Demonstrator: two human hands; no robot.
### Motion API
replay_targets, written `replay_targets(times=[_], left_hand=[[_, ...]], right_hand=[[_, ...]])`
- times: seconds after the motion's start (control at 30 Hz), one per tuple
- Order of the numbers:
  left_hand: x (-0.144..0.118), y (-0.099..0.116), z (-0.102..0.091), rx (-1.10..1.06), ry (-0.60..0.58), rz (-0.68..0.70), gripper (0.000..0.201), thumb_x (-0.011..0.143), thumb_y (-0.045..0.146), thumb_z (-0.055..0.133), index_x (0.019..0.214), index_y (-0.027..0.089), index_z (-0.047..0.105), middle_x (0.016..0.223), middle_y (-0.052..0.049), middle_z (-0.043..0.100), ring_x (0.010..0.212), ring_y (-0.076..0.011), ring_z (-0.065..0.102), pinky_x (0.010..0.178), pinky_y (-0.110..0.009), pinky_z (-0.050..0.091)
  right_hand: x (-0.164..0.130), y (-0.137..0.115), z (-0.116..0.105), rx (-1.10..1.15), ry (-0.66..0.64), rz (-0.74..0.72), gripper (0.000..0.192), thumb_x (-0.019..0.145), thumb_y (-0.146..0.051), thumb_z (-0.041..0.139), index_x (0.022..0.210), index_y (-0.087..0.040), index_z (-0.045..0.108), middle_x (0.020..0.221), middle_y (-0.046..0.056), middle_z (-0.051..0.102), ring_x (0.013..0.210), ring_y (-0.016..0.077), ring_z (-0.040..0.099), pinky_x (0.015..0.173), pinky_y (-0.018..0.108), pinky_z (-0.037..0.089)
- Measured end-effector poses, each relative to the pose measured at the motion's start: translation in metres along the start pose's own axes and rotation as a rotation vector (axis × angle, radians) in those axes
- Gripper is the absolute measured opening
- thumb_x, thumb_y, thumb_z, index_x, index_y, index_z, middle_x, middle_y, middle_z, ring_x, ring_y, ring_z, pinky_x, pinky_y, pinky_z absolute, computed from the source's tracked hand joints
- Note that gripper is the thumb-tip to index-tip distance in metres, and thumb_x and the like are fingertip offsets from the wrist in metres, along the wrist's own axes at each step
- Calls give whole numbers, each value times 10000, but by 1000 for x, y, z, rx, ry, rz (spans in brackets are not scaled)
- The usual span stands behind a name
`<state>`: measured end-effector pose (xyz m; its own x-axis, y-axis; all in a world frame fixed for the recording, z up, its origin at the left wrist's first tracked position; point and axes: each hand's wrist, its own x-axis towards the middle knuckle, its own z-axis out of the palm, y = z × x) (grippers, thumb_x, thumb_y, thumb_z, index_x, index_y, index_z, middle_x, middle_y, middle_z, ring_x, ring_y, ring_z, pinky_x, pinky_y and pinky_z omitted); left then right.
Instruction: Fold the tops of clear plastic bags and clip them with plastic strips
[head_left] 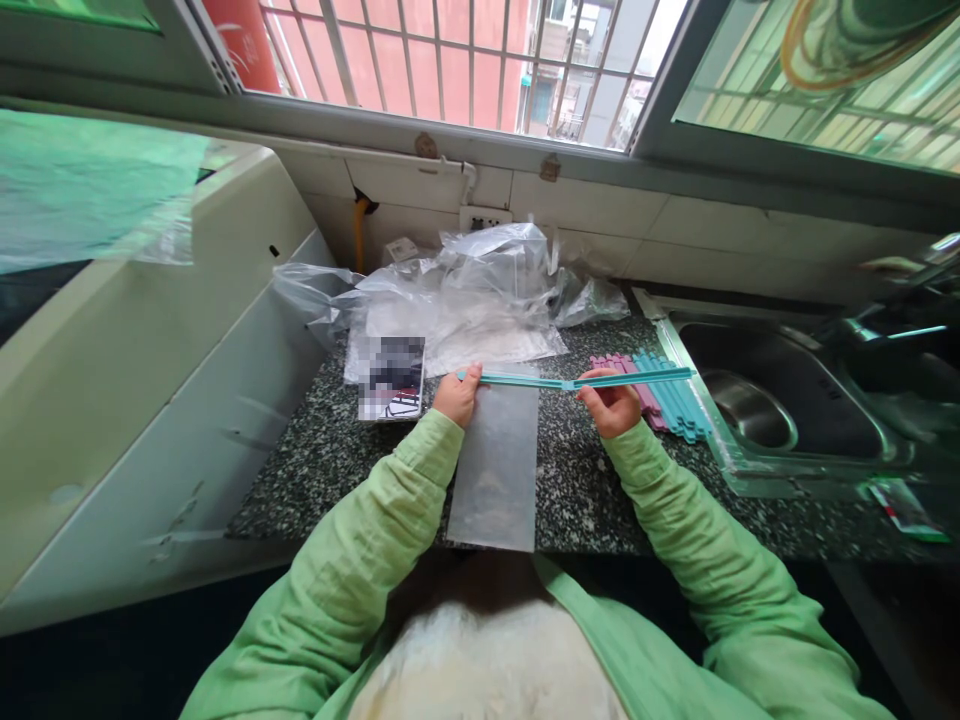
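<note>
A long teal bag sealing clip point(525, 381) is stretched out level between my hands, unfolded at its middle joint. My left hand point(456, 398) is closed on its left end. The fingers of my right hand point(613, 404) pinch the right half just past the joint, and the far tip sticks out beyond them. Below the clip, a flat clear plastic bag point(493, 475) lies lengthwise on the counter, its upper end behind the clip. Beside my right hand are stacks of pink clips point(651, 402) and teal clips point(675, 405).
Crumpled clear plastic bags point(480, 290) cover the back of the speckled counter point(300, 465). A printed card point(401, 375) lies left of my left hand. To the right is a steel sink point(795, 400), with a small packet point(904, 508) near its front edge. A pale cabinet point(225, 260) stands left.
</note>
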<state>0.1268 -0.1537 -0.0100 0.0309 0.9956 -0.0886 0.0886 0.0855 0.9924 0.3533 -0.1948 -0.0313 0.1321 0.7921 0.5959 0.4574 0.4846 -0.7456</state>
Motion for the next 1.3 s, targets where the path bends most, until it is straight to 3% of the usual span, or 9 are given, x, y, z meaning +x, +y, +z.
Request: replay_targets(times=[0.6,1.1,1.3], left_hand=[[-2,4,0,-24,-44,4,431,730,455,540,436,184,379,410,52,287,418,-82,261,435,-241,235],[-3,8,1,23,-55,23,462,731,474,533,420,187,349,421,48,298,438,-87,278,457,-242,254],[-4,10,1,24,-48,11,465,724,479,539,418,184,350,417,54,284,439,-82,261,463,-242,242]], right_hand=[[0,5,1,267,-27,162,266,699,-409,602,849,-190,585,639,3,616,504,129,585,487,282,522],[-1,-6,2,196,-86,191,269,641,-400,680,793,-199,588,656,1,618,530,118,571,507,262,509],[-1,-14,1,85,-69,119,232,672,-392,656,775,-190,603,716,19,616,599,122,578,554,257,509]])
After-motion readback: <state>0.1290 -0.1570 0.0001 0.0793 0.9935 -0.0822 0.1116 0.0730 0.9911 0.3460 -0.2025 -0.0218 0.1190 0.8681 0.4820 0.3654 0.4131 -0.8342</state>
